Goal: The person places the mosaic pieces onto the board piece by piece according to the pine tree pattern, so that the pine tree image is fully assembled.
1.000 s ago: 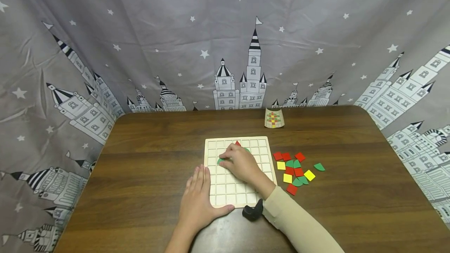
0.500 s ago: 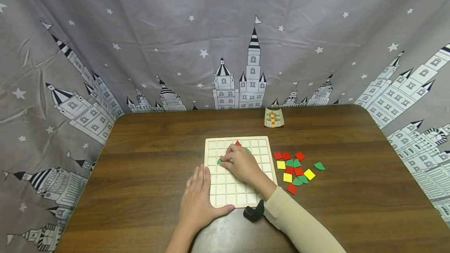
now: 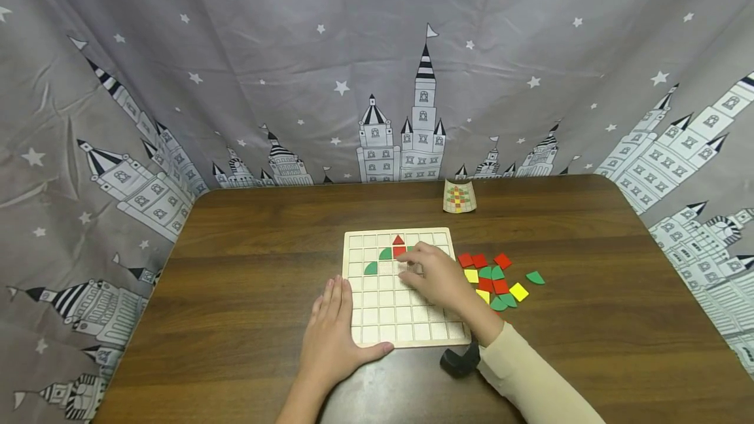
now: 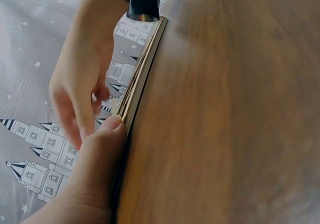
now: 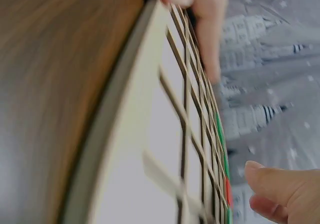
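Observation:
A pale wooden grid board (image 3: 370, 316) lies on the table. My left hand (image 3: 331, 332) rests at its near left corner, straight fingers along the left edge and thumb at the front edge. Above the board my right hand (image 3: 437, 280) hovers, thumb and fingertips apart with nothing between them. In the grid sit a red triangle (image 3: 398, 240), a red square (image 3: 399, 252) below it, a green quarter-circle (image 3: 385, 254) beside that, and another green quarter-circle piece (image 3: 371, 268) one row nearer. A further green bit is mostly hidden behind the right hand.
Right of the board lie loose red squares (image 3: 502, 262), yellow squares (image 3: 519, 292) and green quarter-circle pieces (image 3: 535, 278), several in all. A curved pattern card (image 3: 459, 197) stands at the table's back edge. A black wrist camera (image 3: 461, 361) sits by the right sleeve.
My right hand has let go of the green quarter-circle, which stays in the grid, and has moved right. The red square and left green piece are now uncovered. My left hand has stayed put.

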`<state>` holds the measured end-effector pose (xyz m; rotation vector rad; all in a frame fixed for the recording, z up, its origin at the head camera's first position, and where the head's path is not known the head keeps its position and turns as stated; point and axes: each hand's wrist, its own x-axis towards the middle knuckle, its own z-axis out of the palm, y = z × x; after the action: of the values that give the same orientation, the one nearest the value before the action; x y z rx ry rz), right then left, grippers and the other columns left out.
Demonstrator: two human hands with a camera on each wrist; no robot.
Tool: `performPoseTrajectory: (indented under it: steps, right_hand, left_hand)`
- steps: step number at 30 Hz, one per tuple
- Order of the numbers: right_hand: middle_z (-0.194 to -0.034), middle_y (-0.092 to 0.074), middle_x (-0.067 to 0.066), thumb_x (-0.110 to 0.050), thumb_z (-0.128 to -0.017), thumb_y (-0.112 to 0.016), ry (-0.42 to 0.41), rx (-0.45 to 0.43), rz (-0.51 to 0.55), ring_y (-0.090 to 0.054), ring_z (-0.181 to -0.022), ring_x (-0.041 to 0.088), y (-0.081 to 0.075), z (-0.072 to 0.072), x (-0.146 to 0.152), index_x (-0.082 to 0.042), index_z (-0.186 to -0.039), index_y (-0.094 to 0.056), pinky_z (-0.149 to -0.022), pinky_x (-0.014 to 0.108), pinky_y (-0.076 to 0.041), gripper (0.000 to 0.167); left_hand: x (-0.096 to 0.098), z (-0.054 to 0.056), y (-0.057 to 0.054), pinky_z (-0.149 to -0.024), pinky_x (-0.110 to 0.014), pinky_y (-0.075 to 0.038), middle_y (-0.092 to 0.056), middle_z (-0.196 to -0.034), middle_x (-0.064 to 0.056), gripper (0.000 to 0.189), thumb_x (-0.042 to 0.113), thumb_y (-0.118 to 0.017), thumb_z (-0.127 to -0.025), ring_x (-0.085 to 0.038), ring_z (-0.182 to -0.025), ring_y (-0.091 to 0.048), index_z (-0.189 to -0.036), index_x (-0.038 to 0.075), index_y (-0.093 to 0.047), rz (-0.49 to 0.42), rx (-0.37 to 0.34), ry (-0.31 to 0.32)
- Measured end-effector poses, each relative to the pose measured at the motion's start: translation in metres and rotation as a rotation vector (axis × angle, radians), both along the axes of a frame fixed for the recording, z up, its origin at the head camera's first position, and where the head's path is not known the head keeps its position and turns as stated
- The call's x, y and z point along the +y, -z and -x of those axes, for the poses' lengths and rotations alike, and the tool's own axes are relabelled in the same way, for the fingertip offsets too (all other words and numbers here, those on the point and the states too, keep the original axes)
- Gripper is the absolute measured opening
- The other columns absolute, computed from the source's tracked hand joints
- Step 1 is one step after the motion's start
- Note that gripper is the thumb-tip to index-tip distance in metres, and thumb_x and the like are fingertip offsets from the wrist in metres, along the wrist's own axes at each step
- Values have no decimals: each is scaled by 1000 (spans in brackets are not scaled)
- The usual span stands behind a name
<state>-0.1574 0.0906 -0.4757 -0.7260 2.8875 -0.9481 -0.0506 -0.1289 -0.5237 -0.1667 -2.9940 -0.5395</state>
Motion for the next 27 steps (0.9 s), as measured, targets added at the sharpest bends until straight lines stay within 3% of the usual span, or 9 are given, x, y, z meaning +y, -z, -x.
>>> performPoseTrajectory:
  steps: [7, 16, 20, 27]
  right_hand:
    - [-104, -66, 0, -26, -90, -74, 136, 3, -7, -56, -85, 16, -3, 2, 70, -13, -125, -69, -71, 31, -47, 38]
    - [-119, -63, 21, -29, -94, -67, 333, -26, -127, -55, -107, 40, 3, 5, 152, -1, -136, -58, -86, 56, -49, 51]
    - [-120, -61, 25, -30, -94, -67, 368, -46, -143, -54, -108, 43, 6, 4, 169, 3, -134, -59, -88, 59, -48, 52]
    - [-121, -63, 23, -22, -97, -63, 365, -63, -108, -57, -111, 45, 9, 4, 178, -1, -125, -67, -94, 64, -46, 35]
  left_hand:
    - [1, 0, -2, -122, -51, -25, -15, -166, -16, 140, 95, -55, -60, -31, -155, -16, -157, 0, -21, -12, -17, -12]
    - [3, -1, -4, -122, -50, -25, -15, -166, -16, 139, 94, -56, -61, -30, -155, -15, -157, 0, -20, -25, -13, -14]
    - [3, 0, -3, -122, -51, -25, -15, -166, -16, 139, 95, -56, -61, -30, -155, -16, -157, 0, -20, -20, -14, -15]
    - [4, 1, -3, -122, -51, -25, -15, -166, -15, 140, 95, -54, -60, -30, -155, -15, -157, 1, -20, -18, -17, -19]
